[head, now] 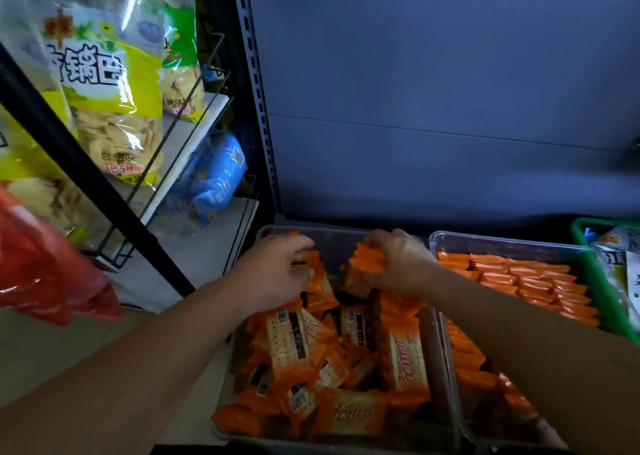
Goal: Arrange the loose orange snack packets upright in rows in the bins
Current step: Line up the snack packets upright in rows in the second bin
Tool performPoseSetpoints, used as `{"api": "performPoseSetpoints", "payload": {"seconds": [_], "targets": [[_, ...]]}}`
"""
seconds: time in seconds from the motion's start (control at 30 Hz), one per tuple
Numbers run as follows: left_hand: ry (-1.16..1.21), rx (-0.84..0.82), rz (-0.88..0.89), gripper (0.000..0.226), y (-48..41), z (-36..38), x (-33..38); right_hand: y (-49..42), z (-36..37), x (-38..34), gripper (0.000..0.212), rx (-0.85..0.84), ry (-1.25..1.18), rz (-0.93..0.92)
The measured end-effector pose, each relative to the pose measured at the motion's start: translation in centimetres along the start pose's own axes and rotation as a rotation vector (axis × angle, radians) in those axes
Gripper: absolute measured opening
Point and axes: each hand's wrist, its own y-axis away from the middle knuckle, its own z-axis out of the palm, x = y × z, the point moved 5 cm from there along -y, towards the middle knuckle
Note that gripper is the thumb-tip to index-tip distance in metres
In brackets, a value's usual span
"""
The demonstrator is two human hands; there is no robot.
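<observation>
Two clear plastic bins sit side by side under a wide grey back panel (pixel 433 91), and places below are given from the left bin (pixel 337 243). Up and to its left, a wire rack holds large yellow-and-green snack bags (pixel 104 91) with a blue bag (pixel 214 177) below them, and a blurred red bag (pixel 45 274) hangs at the frame's edge. Touching the left bin's right wall is the right bin (pixel 502 240), filled with rows of orange packets (pixel 519 278) standing on edge; beyond that, a green basket (pixel 595 281) holds pale packets. Inside the left bin, a loose pile of orange packets (pixel 329 368) lies jumbled at all angles across its near and middle part. Both forearms reach over this pile to the bin's far end. The right hand (pixel 401 264) is at the far right corner, its grip closed with fingers curled over the top of a small stack of orange packets (pixel 367 264) held upright together just above the pile. The left hand (pixel 277 267) is at the far left corner, its grip closed too, fingers and thumb pinching a single orange packet (pixel 313 274) that hangs tilted beside the stack without touching it.
</observation>
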Motion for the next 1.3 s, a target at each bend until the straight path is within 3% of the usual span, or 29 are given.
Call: {"api": "performPoseSetpoints", "payload": {"seconds": [0.2, 0.3, 0.5, 0.6, 0.8, 0.9, 1.03, 1.2, 1.3], "targets": [[-0.048, -0.042, 0.009, 0.056, 0.1, 0.5, 0.2, -0.5, 2.1, -0.9, 0.061, 0.143, 0.282, -0.106], [-0.068, -0.064, 0.024, 0.054, 0.2, 0.9, 0.7, -0.5, 2.2, -0.9, 0.069, 0.148, 0.329, -0.081], [-0.212, -0.101, 0.14, 0.036, 0.4, 2.7, 2.2, 0.3, 0.1, -0.4, 0.056, 0.182, 0.282, -0.047], [-0.293, -0.156, 0.147, 0.015, 0.4, 4.3, 3.0, 1.8, -1.9, 0.1, 0.042, 0.211, 0.176, -0.061], [-0.466, -0.237, 0.244, 0.027, -0.3, 7.0, 6.1, 7.4, -6.8, 1.7, 0.028, 0.063, -0.132, -0.064], [-0.564, -0.413, 0.307, 0.034, -1.7, 9.4, 7.5, 11.6, -8.2, 3.4, 0.02, 0.013, -0.225, -0.07], [-0.663, -0.635, 0.208, 0.048, -3.4, 12.0, 5.9, 13.6, -7.6, 6.8, 0.02, -0.173, -0.224, -0.021], [-0.669, -0.718, 0.14, 0.086, -4.0, 12.9, 3.5, 13.3, -8.0, 8.2, 0.019, -0.248, -0.359, -0.018], [-0.659, -0.749, 0.119, 0.093, -4.2, 13.2, 3.7, 12.9, -7.5, 8.8, 0.017, -0.277, -0.326, -0.019]]}}
